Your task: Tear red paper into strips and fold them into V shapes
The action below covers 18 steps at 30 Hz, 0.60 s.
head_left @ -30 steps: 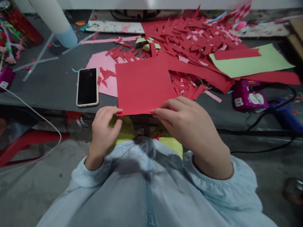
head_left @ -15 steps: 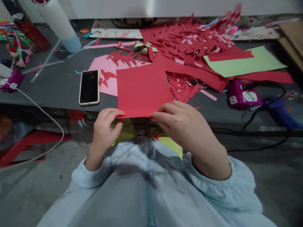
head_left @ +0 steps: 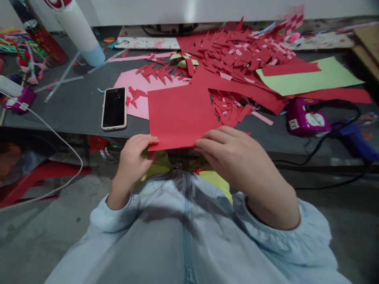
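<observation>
Red paper [head_left: 179, 112], in the head view, lies partly on the table [head_left: 79, 102], its near edge overhanging. The right hand [head_left: 233, 152] pinches that edge; the left hand [head_left: 134, 156] rests fingertips at the near left corner, thumb grip unclear. Edge folding seems underway, calling next for even, straight pressure.

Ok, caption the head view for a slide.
Left hand and right hand touch a red sheet along its near edge; a phone lies nearby.
</observation>
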### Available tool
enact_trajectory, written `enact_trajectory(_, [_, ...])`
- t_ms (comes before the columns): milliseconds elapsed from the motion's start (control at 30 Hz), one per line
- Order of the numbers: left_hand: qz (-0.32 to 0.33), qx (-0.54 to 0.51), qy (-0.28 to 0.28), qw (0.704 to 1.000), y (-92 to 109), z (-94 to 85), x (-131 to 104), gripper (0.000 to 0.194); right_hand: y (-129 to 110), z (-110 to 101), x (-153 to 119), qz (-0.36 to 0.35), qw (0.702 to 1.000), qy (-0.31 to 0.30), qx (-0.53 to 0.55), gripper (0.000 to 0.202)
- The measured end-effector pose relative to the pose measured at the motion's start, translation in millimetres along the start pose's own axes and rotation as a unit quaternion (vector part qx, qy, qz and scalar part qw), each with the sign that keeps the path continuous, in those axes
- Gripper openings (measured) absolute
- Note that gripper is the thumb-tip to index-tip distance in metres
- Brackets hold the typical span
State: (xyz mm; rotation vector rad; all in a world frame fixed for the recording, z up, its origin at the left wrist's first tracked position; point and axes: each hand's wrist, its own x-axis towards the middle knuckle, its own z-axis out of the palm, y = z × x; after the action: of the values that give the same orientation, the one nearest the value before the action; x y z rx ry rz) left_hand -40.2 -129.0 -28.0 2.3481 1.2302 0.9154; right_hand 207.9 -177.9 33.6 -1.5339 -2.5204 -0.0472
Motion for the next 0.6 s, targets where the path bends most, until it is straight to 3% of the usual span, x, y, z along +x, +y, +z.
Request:
enact_trajectory(367, [0.05,-0.003,-0.101,0.994,-12,1.8,-3,0.016,7,-22,-4,-0.046,0.999,-0.009,0.027,0.027])
enact_trajectory(467, [0.055,-0.007,-0.108,0.993,-14,2.4,-4,0.013,13,-24,11,-0.041,0.999,-0.022,0.022,0.031])
enact_trajectory(600, [0.043,-0.023,-0.133,0.99,-14,-1.9,-1,0.019,29,-19,51,-0.003,0.997,-0.074,-0.012,0.028])
